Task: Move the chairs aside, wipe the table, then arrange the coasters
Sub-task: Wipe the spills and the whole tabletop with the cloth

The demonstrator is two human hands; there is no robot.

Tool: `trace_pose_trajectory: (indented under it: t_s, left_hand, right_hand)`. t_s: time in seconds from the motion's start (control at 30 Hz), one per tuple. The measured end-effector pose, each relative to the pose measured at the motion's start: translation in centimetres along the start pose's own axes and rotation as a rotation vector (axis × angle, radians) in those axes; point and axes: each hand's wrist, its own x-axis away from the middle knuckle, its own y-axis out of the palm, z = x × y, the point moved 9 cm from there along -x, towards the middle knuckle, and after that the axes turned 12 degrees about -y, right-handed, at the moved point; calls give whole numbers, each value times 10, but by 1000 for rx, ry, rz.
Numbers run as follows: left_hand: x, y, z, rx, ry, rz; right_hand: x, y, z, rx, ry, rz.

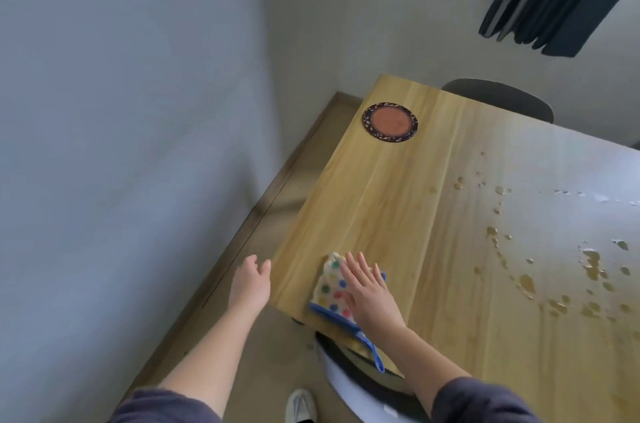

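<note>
The left hand [250, 284] hangs in the air just off the left edge of the surface [398, 208], over the floor [277, 187]. Its forearm is stretched forward from a dark sleeve [162, 408], the fingers loosely spread and empty, the palm turned down and slightly inward, with the fingertips close to the wooden edge but not clearly touching it.

Just to the right, a dotted cloth [332, 287] with a blue border lies on the near left corner of the surface, its tail hanging over the near edge. The right hand [369, 294] is pressed flat on top of this cloth, fingers straight and held together, pointing away and a little to the left; it is open, pinning the cloth rather than gripping it. The right forearm comes in from the lower right at a slant.

Further away, near the far left corner, one round coaster [390, 122] with a dark patterned rim and a reddish centre lies flat, well apart from the cloth.

To the right, drops and small puddles of liquid [588, 263] are scattered over the wood. One chair [502, 99] stands at the far side, and another chair [360, 384] sits beneath the near edge, below the right arm.
</note>
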Motion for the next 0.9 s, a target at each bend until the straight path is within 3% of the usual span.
trace_pose_trajectory:
  t_s: [0.1, 0.23, 0.5, 0.73, 0.9]
  left_hand:
    - [-29, 12, -1, 47, 61, -145]
    - [-54, 27, 0, 91, 35, -220]
    - [-60, 41, -3, 207, 49, -102]
    - [-57, 43, -1, 276, 106, -121]
    - [-58, 46, -2, 307, 82, -161]
  right_hand:
    - [-27, 25, 0, 97, 1, -55]
    - [-46, 36, 4, 185, 34, 8]
    - [-128, -2, 27, 145, 112, 88]
    - [-192, -32, 65, 123, 305, 176]
    - [-188, -26, 48, 123, 263, 188]
